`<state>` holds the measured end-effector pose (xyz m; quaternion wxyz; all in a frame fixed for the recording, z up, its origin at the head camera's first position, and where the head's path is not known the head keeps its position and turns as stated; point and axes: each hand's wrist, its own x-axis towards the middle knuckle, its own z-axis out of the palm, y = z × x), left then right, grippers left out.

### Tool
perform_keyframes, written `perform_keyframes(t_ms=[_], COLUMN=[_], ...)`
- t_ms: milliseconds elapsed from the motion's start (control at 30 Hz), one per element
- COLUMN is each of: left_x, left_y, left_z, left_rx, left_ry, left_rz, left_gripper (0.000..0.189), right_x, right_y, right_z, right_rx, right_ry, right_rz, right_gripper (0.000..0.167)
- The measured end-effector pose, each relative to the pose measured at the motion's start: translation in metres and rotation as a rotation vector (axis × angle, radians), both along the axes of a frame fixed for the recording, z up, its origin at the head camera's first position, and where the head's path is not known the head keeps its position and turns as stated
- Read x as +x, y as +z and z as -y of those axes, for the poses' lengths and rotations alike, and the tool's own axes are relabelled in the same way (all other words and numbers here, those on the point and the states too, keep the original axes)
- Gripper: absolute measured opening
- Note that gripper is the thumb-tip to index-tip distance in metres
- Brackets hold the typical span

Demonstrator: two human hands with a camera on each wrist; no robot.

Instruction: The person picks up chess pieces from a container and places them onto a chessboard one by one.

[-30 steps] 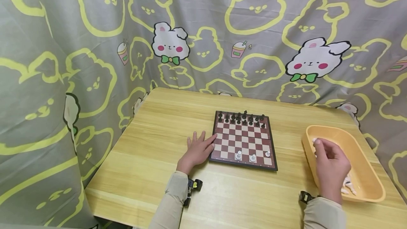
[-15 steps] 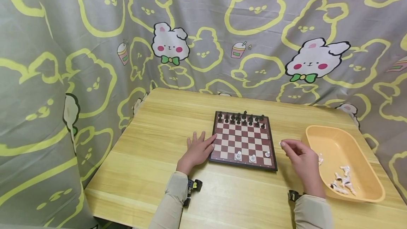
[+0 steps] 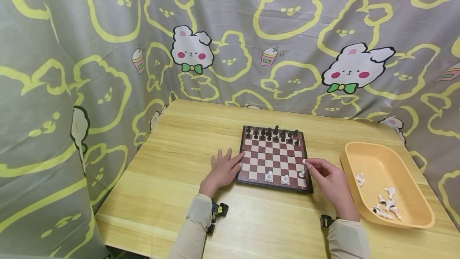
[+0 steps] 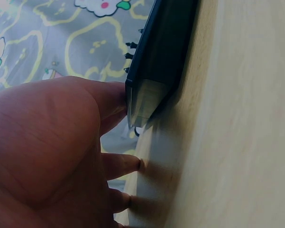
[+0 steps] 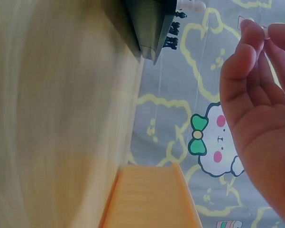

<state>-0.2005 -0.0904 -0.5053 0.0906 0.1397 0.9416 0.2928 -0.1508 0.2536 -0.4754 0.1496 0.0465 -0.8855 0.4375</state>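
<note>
A chessboard (image 3: 267, 157) with brown and cream squares lies on the table. Two rows of black chess pieces (image 3: 276, 132) stand along its far side. Near its front edge are three white pieces, among them a taller one (image 3: 269, 176) and a shorter one (image 3: 302, 174) at the right. My left hand (image 3: 223, 171) rests with spread fingers against the board's left edge; in the left wrist view the thumb side touches the dark board side (image 4: 154, 71). My right hand (image 3: 332, 185) pinches a small white chess piece (image 3: 304, 162) between thumb and forefinger, over the board's right edge.
An orange plastic tub (image 3: 413, 179) stands on the right of the wooden table (image 3: 172, 143), with several white chess pieces (image 3: 389, 205) lying in it. A patterned curtain (image 3: 233, 23) hangs behind and to the left of the table.
From over the tub, my right hand has moved left to the board's right edge, carrying the small white piece. The left hand and the pieces on the board have stayed put.
</note>
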Motion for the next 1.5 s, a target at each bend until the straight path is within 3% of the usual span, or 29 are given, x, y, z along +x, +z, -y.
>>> perform_keyframes(t_ms=[867, 1500], left_x=[0.0, 0.0], left_y=[0.0, 0.001], left_z=[-0.001, 0.0], left_rx=[0.006, 0.006], left_ry=[0.005, 0.005], left_rz=[-0.005, -0.005], left_gripper=[0.049, 0.049], right_x=[-0.002, -0.006], right_y=[0.0, -0.003], right_z=[0.005, 0.016], right_rx=[0.019, 0.08], right_ry=[-0.012, 0.028], right_rz=[-0.006, 0.047], right_gripper=[0.016, 0.018])
